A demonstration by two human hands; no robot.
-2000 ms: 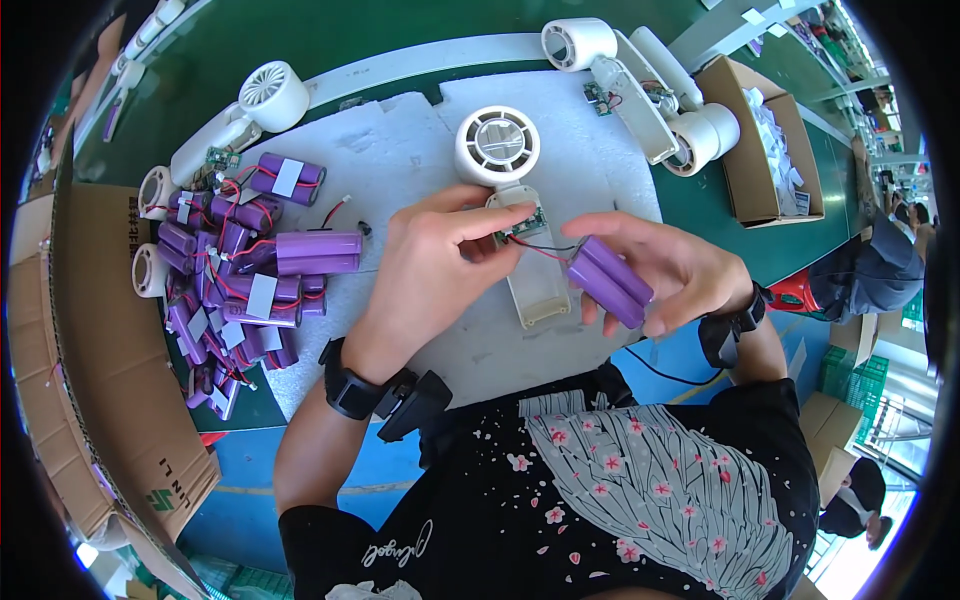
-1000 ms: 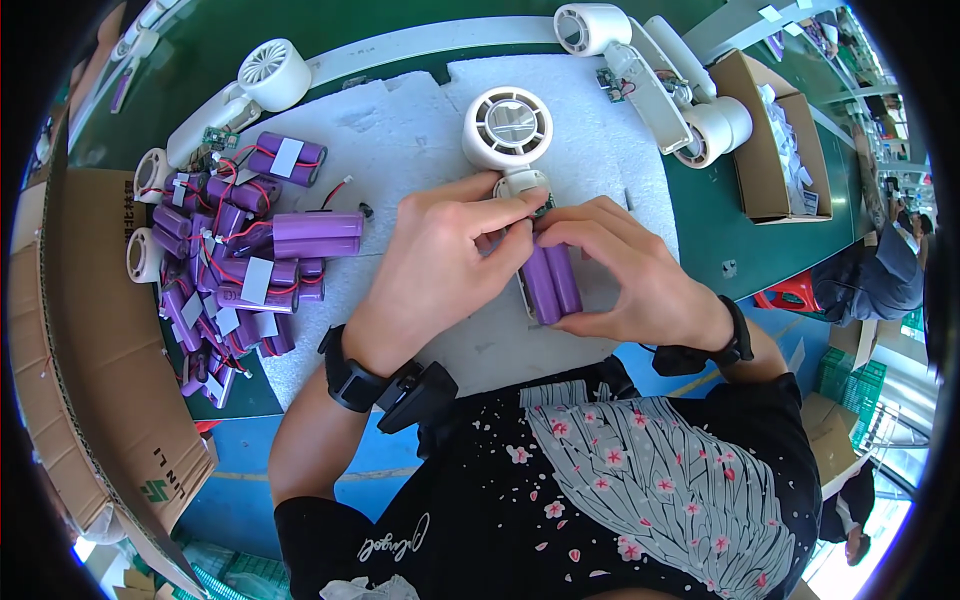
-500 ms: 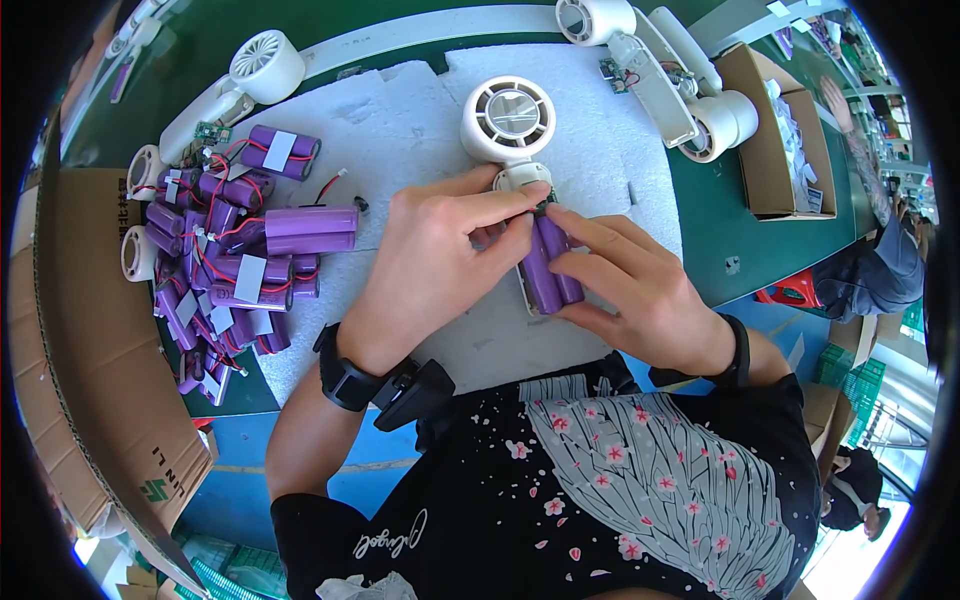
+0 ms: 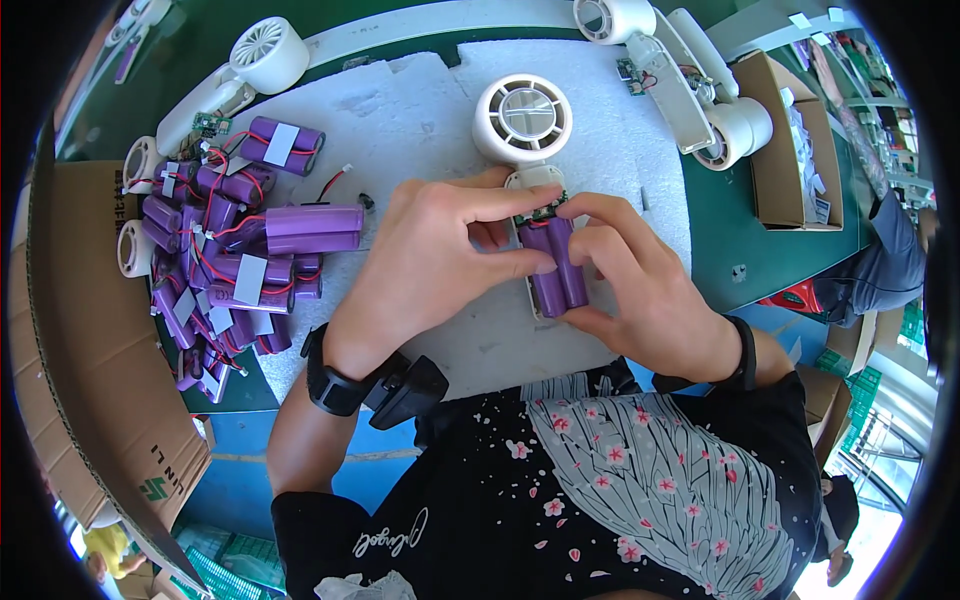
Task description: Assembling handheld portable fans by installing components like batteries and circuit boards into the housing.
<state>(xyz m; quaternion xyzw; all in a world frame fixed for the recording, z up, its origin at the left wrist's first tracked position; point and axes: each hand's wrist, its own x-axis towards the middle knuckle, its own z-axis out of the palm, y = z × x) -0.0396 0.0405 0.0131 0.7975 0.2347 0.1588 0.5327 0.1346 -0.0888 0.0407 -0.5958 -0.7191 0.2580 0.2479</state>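
Note:
A white handheld fan (image 4: 523,120) lies on the foam sheet in front of me, its round head pointing away and its handle open. Two joined purple battery cells, a battery pack (image 4: 556,285), sit in the handle, with a small green circuit board (image 4: 541,212) just above them. My left hand (image 4: 425,245) is closed around the handle's left side, index finger over the board and thumb on the pack. From the right, my right hand (image 4: 640,285) grips the pack, its index fingertip by the board and its thumb near the lower end. Fingers partly hide the handle's edges.
Several wired purple battery packs (image 4: 235,240) are heaped at left, beside a large cardboard box (image 4: 90,300). Other fan parts (image 4: 268,55) lie at the far left, and an opened fan (image 4: 670,105) at the far right. A carton (image 4: 790,150) with white pieces stands right.
My left thumb has shifted down onto the battery pack, and more of the circuit board shows. My right index finger has bent and sits by the board. The view has shifted slightly.

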